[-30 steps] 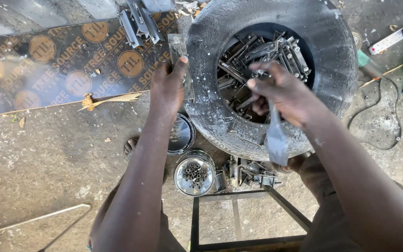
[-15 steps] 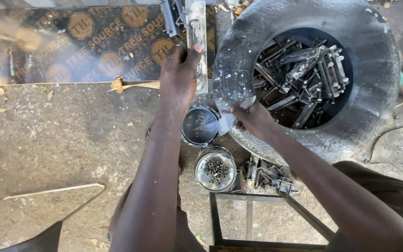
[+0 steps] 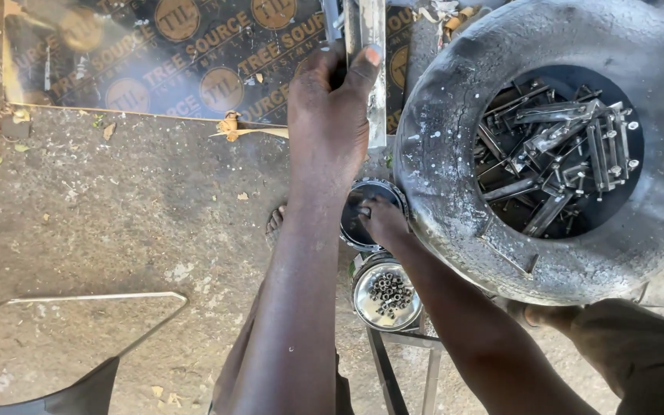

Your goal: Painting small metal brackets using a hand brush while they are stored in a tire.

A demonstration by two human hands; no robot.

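Left hand on metal strip, right hand in tin.

Metal strip [image 3: 374, 69]: bright, flat, long axis running straight away from the person, beside the tyre [image 3: 455, 154] full of brackets. Left hand [image 3: 330, 115] clamped around it, arm extended. Right hand [image 3: 384, 220] reaches down into the upper round tin [image 3: 353, 230], fingers bunched together; what they grip, cannot tell.

Both my arms are bare from wrist to elbow, no sleeves, no watch, no gloves. My left grip [image 3: 330, 115] has a short, pale thumbnail. My right grip [image 3: 382, 221] wears no rings. Beside my right elbow, dark olive cloth [image 3: 639, 346] covers my leg; bare toes [image 3: 274, 223] show below.
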